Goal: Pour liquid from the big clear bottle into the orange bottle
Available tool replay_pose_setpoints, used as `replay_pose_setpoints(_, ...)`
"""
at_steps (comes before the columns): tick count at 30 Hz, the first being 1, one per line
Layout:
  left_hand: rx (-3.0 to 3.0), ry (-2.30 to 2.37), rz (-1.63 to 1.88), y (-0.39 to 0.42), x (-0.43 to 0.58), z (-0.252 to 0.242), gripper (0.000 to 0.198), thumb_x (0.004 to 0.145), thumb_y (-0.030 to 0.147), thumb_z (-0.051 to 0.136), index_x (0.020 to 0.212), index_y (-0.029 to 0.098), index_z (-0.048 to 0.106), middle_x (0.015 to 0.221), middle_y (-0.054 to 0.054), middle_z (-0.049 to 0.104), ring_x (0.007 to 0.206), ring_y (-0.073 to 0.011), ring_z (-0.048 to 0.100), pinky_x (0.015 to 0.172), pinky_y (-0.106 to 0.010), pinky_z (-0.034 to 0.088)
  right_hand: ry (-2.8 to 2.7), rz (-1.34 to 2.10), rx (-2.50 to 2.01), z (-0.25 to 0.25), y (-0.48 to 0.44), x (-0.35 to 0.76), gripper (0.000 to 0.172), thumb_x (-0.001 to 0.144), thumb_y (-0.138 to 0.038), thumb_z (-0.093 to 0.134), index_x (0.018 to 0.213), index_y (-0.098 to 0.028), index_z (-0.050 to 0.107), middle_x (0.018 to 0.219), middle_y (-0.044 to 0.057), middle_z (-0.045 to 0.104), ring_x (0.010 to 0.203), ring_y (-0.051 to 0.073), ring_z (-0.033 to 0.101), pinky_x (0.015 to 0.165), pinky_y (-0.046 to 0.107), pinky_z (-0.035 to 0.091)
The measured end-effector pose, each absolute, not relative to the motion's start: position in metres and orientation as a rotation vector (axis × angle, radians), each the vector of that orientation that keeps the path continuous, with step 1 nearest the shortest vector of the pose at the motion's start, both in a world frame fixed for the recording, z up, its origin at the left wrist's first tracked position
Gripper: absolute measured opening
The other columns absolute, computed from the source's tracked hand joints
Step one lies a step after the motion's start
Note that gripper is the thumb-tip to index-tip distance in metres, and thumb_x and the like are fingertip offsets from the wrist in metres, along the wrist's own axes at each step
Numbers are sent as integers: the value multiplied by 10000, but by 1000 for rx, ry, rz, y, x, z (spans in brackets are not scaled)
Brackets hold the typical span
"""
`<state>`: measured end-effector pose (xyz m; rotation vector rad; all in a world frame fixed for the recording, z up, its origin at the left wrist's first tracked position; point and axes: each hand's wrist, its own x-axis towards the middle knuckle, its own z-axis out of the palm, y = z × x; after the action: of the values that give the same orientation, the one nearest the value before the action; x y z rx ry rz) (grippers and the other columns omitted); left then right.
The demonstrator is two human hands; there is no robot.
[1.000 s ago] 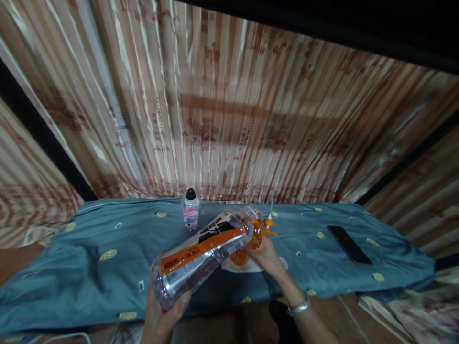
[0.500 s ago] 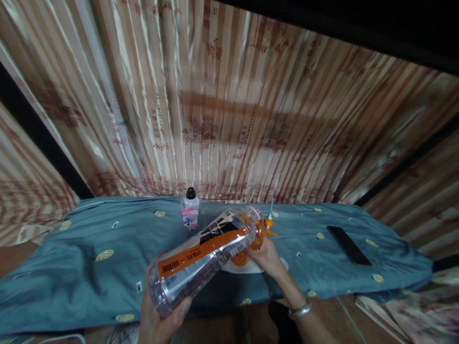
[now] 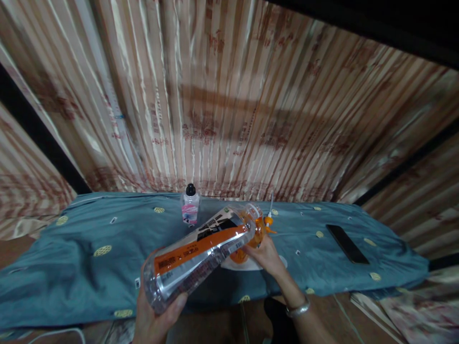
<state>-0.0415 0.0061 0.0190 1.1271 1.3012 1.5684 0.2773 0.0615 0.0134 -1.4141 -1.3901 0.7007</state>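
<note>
My left hand (image 3: 158,313) is wrapped round the base of a large clear plastic bottle (image 3: 202,255) with an orange, white and black label. The bottle is tilted, its open mouth up and to the right. My right hand (image 3: 265,253) grips an orange translucent bottle (image 3: 239,256), which stands partly hidden behind the clear one. The two necks are close together; whether they touch, I cannot tell. Just beyond my right hand lies an orange pump head (image 3: 268,221) with a pale tube. Something white and flat (image 3: 247,265) lies beneath the orange bottle.
A small clear bottle (image 3: 190,210) with a black cap and pink label stands at the back. A black phone (image 3: 347,243) lies at the right on the blue-green cloth (image 3: 89,272). Patterned curtains (image 3: 222,119) hang behind and at both sides, with dark posts (image 3: 46,136).
The base of the clear bottle has shifted slightly left with my left hand. My right hand stays on the orange bottle. The view has moved a little.
</note>
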Motion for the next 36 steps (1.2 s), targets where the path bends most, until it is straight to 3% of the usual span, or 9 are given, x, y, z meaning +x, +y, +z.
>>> replay_pose_setpoints(9, 1120, 1279, 1583, 5, -39, 29, 954, 765, 834, 995, 1489, 259, 758, 1399, -152, 902, 1396, -496, 824, 1359, -686, 552, -1370, 703, -1338, 10, 62, 277, 680, 808, -662, 1045, 1329, -279, 835, 1372, 164, 956, 1306, 477, 912, 1190, 631, 727)
replay_pose_setpoints(13, 1142, 1282, 1588, 6, -39, 26, 925, 761, 814, 1003, 1470, 268, 773, 1396, -150, 887, 1356, -478, 839, 1313, -651, 603, -1368, 695, -1353, 12, 62, 278, 689, 805, -677, 1045, 1319, -270, 833, 1362, 174, 956, 1295, 480, 913, 1201, 642, 717)
replay_pose_setpoints(16, 1181, 1327, 1632, 8, -41, 19, 904, 757, 810, 1008, 1449, 278, 772, 1423, -143, 858, 1401, -458, 801, 1365, -621, 553, -1368, 708, -1361, 13, 62, 277, 713, 806, -666, 1044, 1356, -272, 822, 1340, 161, 963, 1260, 460, 923, 1153, 612, 741)
replay_pose_setpoints(22, 1175, 1310, 1597, 6, -44, 23, 926, 776, 821, 1001, 1461, 249, 756, 1386, -160, 874, 1360, -462, 816, 1377, -669, 534, -1346, 718, -1324, 15, 64, 275, 645, 793, -624, 1045, 1277, -271, 806, 1336, 155, 963, 1233, 443, 926, 1144, 587, 740)
replay_pose_setpoints(28, 1121, 1287, 1583, 2, -43, 35, 951, 743, 801, 1038, 1460, 246, 753, 1369, -160, 891, 1304, -461, 849, 1321, -682, 602, -1326, 777, -1352, 18, 66, 282, 661, 706, -536, 1108, 1231, -272, 804, 1316, 139, 960, 1239, 438, 919, 1172, 593, 723)
replay_pose_setpoints(33, 1148, 1328, 1592, 2, -44, 31, 938, 735, 829, 1029, 1423, 247, 769, 1426, -172, 853, 1436, -491, 789, 1403, -717, 516, -1291, 864, -1319, 20, 67, 290, 648, 640, -501, 1130, 1146, -272, 796, 1254, 125, 967, 1218, 433, 922, 1151, 582, 739)
replay_pose_setpoints(36, 1153, 1325, 1576, 1, -43, 29, 947, 728, 856, 1026, 1402, 250, 754, 1407, -168, 863, 1414, -487, 800, 1424, -726, 485, -1309, 924, -1291, 23, 67, 292, 631, 660, -515, 1140, 1137, -277, 803, 1248, 117, 968, 1209, 421, 927, 1123, 564, 755)
